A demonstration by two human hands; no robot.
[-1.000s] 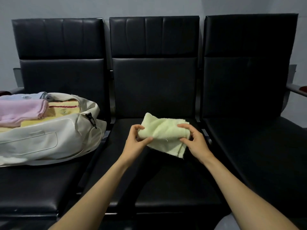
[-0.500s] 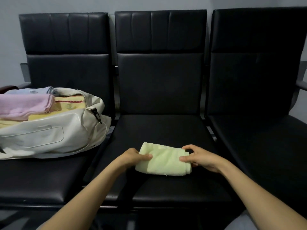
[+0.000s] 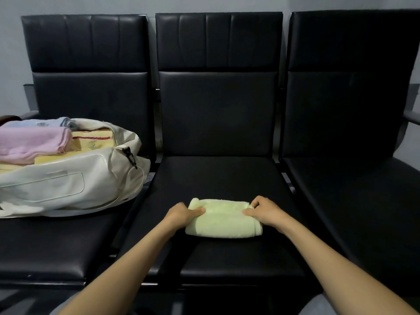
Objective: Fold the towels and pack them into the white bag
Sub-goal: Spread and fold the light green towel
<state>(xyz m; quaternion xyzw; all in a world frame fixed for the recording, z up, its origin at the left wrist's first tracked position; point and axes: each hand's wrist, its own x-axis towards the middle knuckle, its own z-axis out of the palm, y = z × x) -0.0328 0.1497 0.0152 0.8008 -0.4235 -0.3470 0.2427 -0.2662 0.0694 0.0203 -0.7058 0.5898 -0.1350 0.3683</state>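
Two hands pinch the folded green towel (image 3: 223, 221) lying on the middle seat (image 3: 216, 178): left hand (image 3: 181, 213) at its left end, right hand (image 3: 266, 211) at its right. Well left of the fingers (image 3: 255, 202), the open white bag (image 3: 68, 185) holds a pink towel (image 3: 31, 142), a yellow towel (image 3: 95, 143) and a blue towel (image 3: 25, 123), its label (image 3: 43, 124) unreadable.

Head cam, fwd & down, close above towel (image 3: 223, 221) on mid seat (image 3: 218, 176)
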